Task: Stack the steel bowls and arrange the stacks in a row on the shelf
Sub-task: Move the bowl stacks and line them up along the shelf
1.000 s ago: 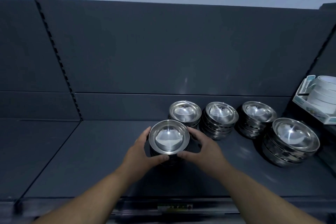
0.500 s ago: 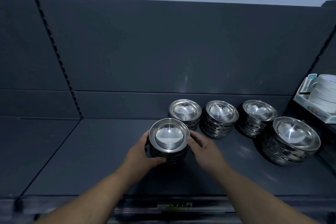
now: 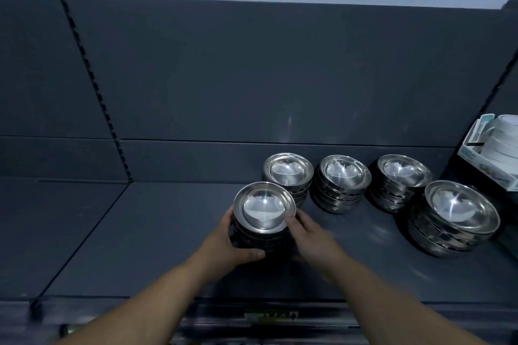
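Observation:
A stack of steel bowls (image 3: 263, 209) sits on the dark shelf (image 3: 168, 232), held from both sides. My left hand (image 3: 228, 244) wraps its left and front side, thumb under the front. My right hand (image 3: 307, 232) presses against its right side. Behind it stand three more bowl stacks in a row along the back panel: one (image 3: 288, 172) just behind, a second (image 3: 343, 179) and a third (image 3: 402, 176). A larger, wider stack (image 3: 459, 211) stands nearer the front at the right.
A box of white round dishes (image 3: 493, 148) sits at the far right on the neighbouring shelf section. The shelf's back panel (image 3: 252, 78) rises right behind the row. The shelf's front edge with a label strip (image 3: 269, 315) runs below my arms.
Both hands have closed in tighter around the near stack, and the stack has shifted slightly back toward the row. The other stacks have not moved.

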